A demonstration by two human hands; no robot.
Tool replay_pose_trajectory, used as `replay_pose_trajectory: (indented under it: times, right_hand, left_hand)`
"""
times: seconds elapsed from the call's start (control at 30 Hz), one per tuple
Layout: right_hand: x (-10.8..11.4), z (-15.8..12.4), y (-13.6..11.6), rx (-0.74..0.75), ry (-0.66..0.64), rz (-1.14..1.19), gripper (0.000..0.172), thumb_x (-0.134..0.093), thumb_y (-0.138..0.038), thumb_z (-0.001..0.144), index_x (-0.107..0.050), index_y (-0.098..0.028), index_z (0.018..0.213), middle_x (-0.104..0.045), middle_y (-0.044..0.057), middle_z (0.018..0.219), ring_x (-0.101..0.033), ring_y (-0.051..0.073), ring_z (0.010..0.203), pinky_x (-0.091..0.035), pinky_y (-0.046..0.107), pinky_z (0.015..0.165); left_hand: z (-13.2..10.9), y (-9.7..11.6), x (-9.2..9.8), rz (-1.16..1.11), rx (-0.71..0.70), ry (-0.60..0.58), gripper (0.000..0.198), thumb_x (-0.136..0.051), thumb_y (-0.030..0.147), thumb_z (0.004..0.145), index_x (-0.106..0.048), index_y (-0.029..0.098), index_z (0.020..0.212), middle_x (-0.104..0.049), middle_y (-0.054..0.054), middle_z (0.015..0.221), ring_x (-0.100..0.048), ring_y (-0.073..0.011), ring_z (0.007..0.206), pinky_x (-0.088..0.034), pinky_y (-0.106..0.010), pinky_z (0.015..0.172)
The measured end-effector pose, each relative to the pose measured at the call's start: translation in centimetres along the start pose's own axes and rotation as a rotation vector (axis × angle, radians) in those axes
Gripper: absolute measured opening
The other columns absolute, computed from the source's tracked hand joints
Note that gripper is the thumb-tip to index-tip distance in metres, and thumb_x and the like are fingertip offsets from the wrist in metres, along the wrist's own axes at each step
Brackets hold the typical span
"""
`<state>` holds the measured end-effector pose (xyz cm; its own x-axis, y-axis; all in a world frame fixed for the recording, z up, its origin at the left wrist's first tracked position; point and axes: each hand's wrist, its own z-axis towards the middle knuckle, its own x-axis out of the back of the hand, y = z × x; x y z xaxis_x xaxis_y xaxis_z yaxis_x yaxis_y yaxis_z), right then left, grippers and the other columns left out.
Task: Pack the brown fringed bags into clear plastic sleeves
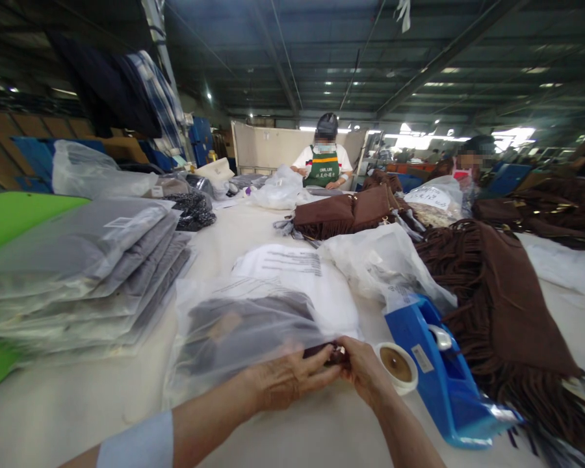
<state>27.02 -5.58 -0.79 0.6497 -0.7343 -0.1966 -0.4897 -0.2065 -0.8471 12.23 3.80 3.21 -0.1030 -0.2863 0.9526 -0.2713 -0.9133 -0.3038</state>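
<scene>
A clear plastic bag (244, 331) with a dark brown garment inside lies on the white table (68, 409) in front of me. My left hand (285, 377) and my right hand (365, 370) meet at the bag's near right corner, fingers pinched on the bag's open edge and the brown fabric showing there. A blue tape dispenser (443, 377) with a roll of tape stands just right of my right hand.
A stack of bagged grey garments (78, 273) lies at the left on a green surface. Loose empty bags (380, 260) and brown fringed garments (497, 305) lie at the right. Two other people work at the table's far end.
</scene>
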Motion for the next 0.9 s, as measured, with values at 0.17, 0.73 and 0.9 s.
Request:
replay_pose_trajectory:
  times: [0.17, 0.73, 0.9]
  right_hand:
    - [0.3, -0.2, 0.6, 0.023, 0.015, -0.012, 0.016, -0.053, -0.032, 0.064, -0.053, -0.019, 0.055, -0.048, -0.006, 0.046, -0.045, 0.006, 0.04, -0.035, 0.017, 0.041]
    - [0.8, -3.5, 4.7, 0.598, 0.307, -0.915, 0.033, -0.032, -0.044, 0.08, -0.057, -0.023, 0.074, -0.062, 0.008, 0.077, -0.058, 0.022, 0.07, -0.04, 0.032, 0.063]
    - [0.5, -1.6, 6.7, 0.809, 0.476, -1.184, 0.032, -0.032, -0.03, 0.083, -0.049, -0.019, 0.108, -0.064, 0.014, 0.101, -0.064, 0.026, 0.073, -0.043, 0.035, 0.058]
  left_hand:
    - [0.2, 0.2, -0.6, 0.016, 0.016, 0.059, 0.055, -0.047, 0.014, 0.079, -0.033, 0.009, 0.132, -0.044, -0.014, 0.134, -0.057, -0.0155, 0.075, -0.044, -0.027, 0.061]
    - [-0.4, 1.9, -3.3, 0.203, 0.272, 0.227, 0.036, -0.04, 0.023, 0.091, -0.045, 0.02, 0.126, -0.051, -0.009, 0.128, -0.052, -0.0218, 0.109, -0.043, -0.036, 0.087]
    - [-3.2, 2.5, -3.0, 0.096, 0.351, 0.18, 0.043, -0.038, 0.022, 0.092, -0.034, 0.02, 0.135, -0.048, -0.013, 0.131, -0.046, -0.0254, 0.118, -0.042, -0.042, 0.095]
